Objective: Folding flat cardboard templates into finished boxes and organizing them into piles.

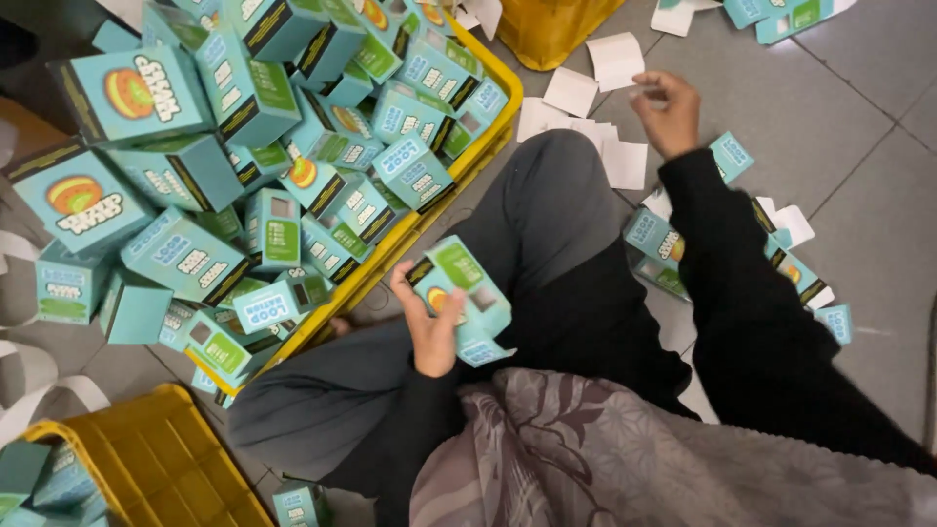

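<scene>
I sit on the floor with one knee raised. My left hand [429, 327] grips a small teal carton [461, 293] with a green side and an open end flap, held over my lap. My right hand [670, 112] reaches out to the floor ahead, fingers pinched at a white paper slip [652, 93]. Loose white paper slips [586, 107] lie around that hand. A heap of flat teal cartons [673, 244] lies under my right forearm.
A yellow crate [498, 98] on the left is piled high with folded teal cartons [244, 156]. Another yellow crate [156, 459] sits at the lower left, a third [551, 29] at the top. Grey floor tiles [859, 146] on the right hold scattered cartons.
</scene>
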